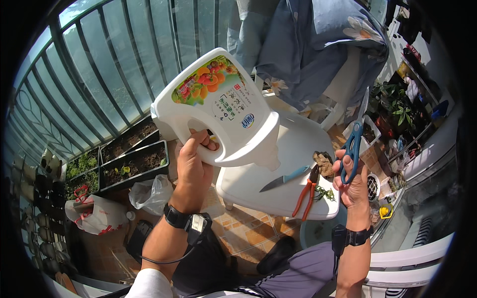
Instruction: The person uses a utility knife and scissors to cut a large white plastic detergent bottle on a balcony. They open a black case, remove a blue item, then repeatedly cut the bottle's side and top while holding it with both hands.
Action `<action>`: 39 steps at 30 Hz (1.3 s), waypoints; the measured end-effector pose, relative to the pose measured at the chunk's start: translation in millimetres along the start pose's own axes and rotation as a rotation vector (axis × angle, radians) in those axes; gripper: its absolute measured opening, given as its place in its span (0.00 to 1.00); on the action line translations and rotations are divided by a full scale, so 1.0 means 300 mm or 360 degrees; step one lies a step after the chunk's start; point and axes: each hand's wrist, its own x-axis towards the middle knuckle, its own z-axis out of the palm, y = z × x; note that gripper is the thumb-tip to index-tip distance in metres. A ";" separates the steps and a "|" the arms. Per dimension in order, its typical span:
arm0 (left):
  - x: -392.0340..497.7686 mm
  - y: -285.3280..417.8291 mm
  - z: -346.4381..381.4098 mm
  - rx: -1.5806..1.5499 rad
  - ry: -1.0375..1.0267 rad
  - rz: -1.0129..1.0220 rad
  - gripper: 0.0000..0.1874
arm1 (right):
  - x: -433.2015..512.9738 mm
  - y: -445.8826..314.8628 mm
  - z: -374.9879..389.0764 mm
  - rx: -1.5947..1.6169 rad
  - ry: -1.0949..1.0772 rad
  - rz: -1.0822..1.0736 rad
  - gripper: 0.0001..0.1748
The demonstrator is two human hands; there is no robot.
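My left hand [195, 156] grips a white plastic laundry detergent jug [233, 138] by its built-in handle. The jug is tilted with its neck down and right, over a white plastic seat [242, 186]; its label shows fruit and bears writing. Raised at the right, my right hand [350, 178] holds scissors [356, 138] with blue handles, blades upward. On the seat lie a blue-handled knife [287, 178], orange-handled pliers [308, 193], a brown lump [323, 164] and a small green tangle [325, 193], perhaps plant stems or ties.
Planter boxes [134, 169] with soil stand left along the railing [123, 56], near a clear plastic bag [152, 192] and a white bag [98, 214]. Blue floral cloth [298, 56] hangs beyond the seat. A basin [316, 231] sits below; potted plants [398, 100] are at right.
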 end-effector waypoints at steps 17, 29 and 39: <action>-0.271 -0.098 -0.001 -0.0140 -0.0037 0.0015 0.11 | -0.505 0.219 0.458 0.0583 -0.0834 0.0733 0.38; -0.272 -0.112 -0.067 0.0357 -0.0141 0.0316 0.11 | -0.492 0.201 0.388 0.0573 -0.0804 0.0958 0.35; -0.291 -0.077 -0.115 0.1001 -0.0422 0.0476 0.08 | -0.483 0.229 0.341 0.0642 -0.0788 0.1098 0.32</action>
